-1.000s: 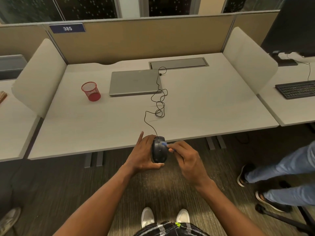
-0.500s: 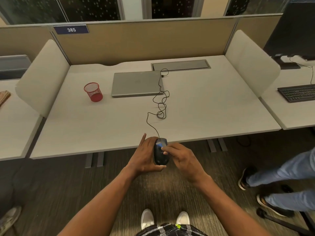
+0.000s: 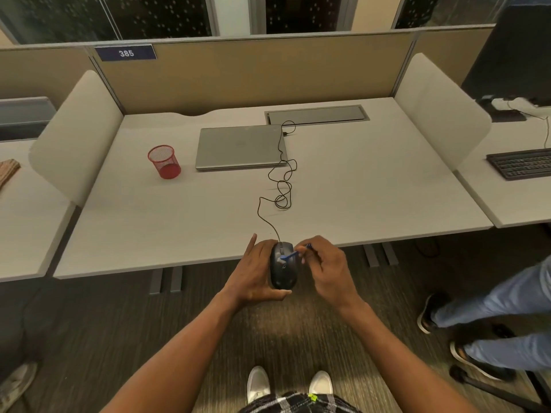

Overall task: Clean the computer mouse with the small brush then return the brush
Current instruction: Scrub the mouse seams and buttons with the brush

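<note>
Blue brush (image 3: pixel 288 256) between right hand (image 3: pixel 328 271) fingertips, blurry tip maybe on mouse (image 3: pixel 283 274) in left hand (image 3: pixel 253 277) grip.

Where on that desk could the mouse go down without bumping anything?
The pale desk is bare right of the tangled black cable, out to the white divider, and in front of the red mesh cup and closed grey laptop, toward the near edge. The cable loops crowd the middle.

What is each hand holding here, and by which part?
The left hand grips the computer mouse by its left side and rear; the right hand pinches the small brush by its handle, tip on the mouse's top.
</note>
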Available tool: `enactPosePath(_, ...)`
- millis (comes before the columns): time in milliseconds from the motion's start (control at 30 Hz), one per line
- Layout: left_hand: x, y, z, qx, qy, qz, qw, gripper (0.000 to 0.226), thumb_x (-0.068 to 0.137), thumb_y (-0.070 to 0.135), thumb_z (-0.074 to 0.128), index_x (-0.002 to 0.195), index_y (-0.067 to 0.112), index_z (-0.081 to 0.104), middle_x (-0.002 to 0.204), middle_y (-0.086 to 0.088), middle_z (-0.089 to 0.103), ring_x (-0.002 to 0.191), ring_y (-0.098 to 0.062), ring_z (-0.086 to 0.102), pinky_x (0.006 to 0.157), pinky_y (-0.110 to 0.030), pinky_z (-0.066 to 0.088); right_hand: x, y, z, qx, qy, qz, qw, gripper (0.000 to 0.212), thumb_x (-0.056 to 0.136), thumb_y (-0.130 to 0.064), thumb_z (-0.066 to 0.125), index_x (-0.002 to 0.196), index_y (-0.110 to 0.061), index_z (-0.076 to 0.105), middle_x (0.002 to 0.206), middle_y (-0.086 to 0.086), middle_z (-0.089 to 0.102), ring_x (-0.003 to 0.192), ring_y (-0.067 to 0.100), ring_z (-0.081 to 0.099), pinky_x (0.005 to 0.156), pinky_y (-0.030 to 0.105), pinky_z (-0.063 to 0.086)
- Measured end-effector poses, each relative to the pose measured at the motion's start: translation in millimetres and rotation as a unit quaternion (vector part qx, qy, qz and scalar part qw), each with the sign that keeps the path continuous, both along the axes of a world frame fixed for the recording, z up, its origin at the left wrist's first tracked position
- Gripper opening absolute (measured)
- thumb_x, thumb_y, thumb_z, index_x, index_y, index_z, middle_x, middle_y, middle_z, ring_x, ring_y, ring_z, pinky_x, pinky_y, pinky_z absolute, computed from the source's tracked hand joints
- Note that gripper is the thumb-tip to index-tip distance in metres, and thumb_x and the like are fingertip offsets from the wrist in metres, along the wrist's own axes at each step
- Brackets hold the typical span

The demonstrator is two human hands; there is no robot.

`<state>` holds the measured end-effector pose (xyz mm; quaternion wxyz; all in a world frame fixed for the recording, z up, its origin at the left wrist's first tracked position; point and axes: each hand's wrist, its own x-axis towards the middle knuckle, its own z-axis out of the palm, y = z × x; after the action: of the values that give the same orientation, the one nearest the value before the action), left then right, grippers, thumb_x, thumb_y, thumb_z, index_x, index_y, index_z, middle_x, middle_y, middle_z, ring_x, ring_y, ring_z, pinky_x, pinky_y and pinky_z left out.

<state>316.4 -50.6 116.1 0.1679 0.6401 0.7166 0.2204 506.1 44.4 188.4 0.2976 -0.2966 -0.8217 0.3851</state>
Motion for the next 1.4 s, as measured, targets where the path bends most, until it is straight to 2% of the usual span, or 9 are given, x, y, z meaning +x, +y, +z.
enactPosePath(100, 0.2, -1.5, 1.9, 0.007, -0.008, -0.008, 1.000, 0.112, 0.070, 0.077, 0.078, 0.153, 0.020, 0.029, 0.153, -0.006, 0.046, 0.146, -0.021, 0.041, 0.132, -0.046, -0.001, -4.5, 11.2, -2.3, -0.018, -0.023, -0.021, 0.999, 0.011, 0.103, -0.011, 0.059, 0.101, -0.016, 0.069, 0.086, -0.016, 0.063, 0.083, 0.002, 0.063, 0.073, 0.010, 0.047)
enactPosePath(233, 0.5, -5.3, 2.6, 0.008, -0.012, -0.016, 1.000, 0.113, 0.070, 0.075, 0.080, 0.154, 0.023, 0.026, 0.155, -0.005, 0.043, 0.147, -0.022, 0.039, 0.132, -0.048, -0.001, -6.4, 20.3, 1.7, -0.010, -0.003, -0.054, 0.999, 0.010, 0.103, -0.012, 0.060, 0.105, -0.017, 0.069, 0.092, -0.009, 0.067, 0.084, 0.007, 0.064, 0.072, 0.016, 0.052)
enactPosePath(433, -1.6, -8.7, 1.6, 0.006, 0.000, -0.027, 1.000, 0.112, 0.070, 0.077, 0.078, 0.152, 0.020, 0.029, 0.153, -0.005, 0.045, 0.146, -0.021, 0.040, 0.132, -0.045, -0.003, -7.9, 14.5, 0.9, -0.011, -0.052, 0.004, 0.999, 0.011, 0.103, -0.014, 0.059, 0.104, -0.013, 0.070, 0.089, -0.011, 0.065, 0.084, 0.002, 0.064, 0.074, 0.011, 0.050)
enactPosePath(567, 0.4, -13.6, -0.3, 0.011, 0.006, -0.037, 0.999, 0.112, 0.070, 0.075, 0.079, 0.153, 0.021, 0.027, 0.153, -0.003, 0.044, 0.146, -0.019, 0.038, 0.131, -0.041, -0.006, -8.1, 14.6, 1.6, 0.001, -0.048, -0.022, 0.999, 0.010, 0.103, -0.014, 0.059, 0.104, -0.015, 0.068, 0.090, -0.012, 0.063, 0.085, 0.002, 0.062, 0.074, 0.013, 0.050)
enactPosePath(733, 2.5, -14.3, -2.8, 0.011, 0.007, -0.041, 0.999, 0.113, 0.070, 0.075, 0.079, 0.154, 0.021, 0.027, 0.153, -0.002, 0.044, 0.146, -0.018, 0.039, 0.132, -0.046, 0.000, -6.1, 11.3, 3.5, 0.012, -0.065, 0.006, 0.998, 0.011, 0.103, -0.013, 0.058, 0.105, -0.014, 0.069, 0.094, -0.008, 0.064, 0.088, 0.000, 0.061, 0.078, 0.011, 0.047)
enactPosePath(867, 4.7, -14.2, -2.7, 0.012, 0.019, -0.040, 0.999, 0.113, 0.069, 0.074, 0.079, 0.153, 0.019, 0.029, 0.151, -0.002, 0.045, 0.145, -0.018, 0.040, 0.131, -0.047, 0.004, 0.2, 3.6, 6.3, 0.011, -0.093, 0.067, 0.993, 0.011, 0.103, -0.013, 0.057, 0.100, -0.015, 0.068, 0.088, -0.014, 0.060, 0.084, 0.000, 0.059, 0.076, 0.011, 0.045)
enactPosePath(967, 4.8, -15.4, -3.4, 0.006, 0.027, -0.044, 0.999, 0.114, 0.070, 0.074, 0.079, 0.154, 0.017, 0.027, 0.153, -0.004, 0.044, 0.147, -0.018, 0.037, 0.131, -0.047, 0.003, 5.2, 0.9, 8.1, 0.005, -0.099, 0.078, 0.992, 0.010, 0.103, -0.017, 0.059, 0.095, -0.017, 0.065, 0.083, -0.016, 0.059, 0.079, 0.002, 0.059, 0.072, 0.014, 0.045)
enactPosePath(1200, 7.3, -15.1, -5.3, 0.005, 0.003, -0.043, 0.999, 0.113, 0.070, 0.074, 0.079, 0.154, 0.020, 0.027, 0.154, -0.003, 0.043, 0.147, -0.019, 0.037, 0.132, -0.047, 0.001, 17.7, 1.9, 2.3, 0.018, -0.059, 0.047, 0.997, 0.018, 0.102, -0.007, 0.059, 0.111, -0.015, 0.072, 0.098, -0.008, 0.067, 0.094, 0.005, 0.062, 0.082, 0.017, 0.050)
enactPosePath(1400, 8.4, -14.5, -6.8, -0.008, -0.001, -0.037, 0.999, 0.118, 0.070, 0.081, 0.076, 0.156, 0.019, 0.025, 0.157, -0.004, 0.040, 0.150, -0.018, 0.033, 0.131, -0.044, -0.004, 40.1, -7.0, -2.7, -0.012, -0.085, 0.084, 0.993, 0.013, 0.102, -0.014, 0.059, 0.103, -0.020, 0.070, 0.091, -0.012, 0.065, 0.086, 0.010, 0.064, 0.076, 0.024, 0.053)
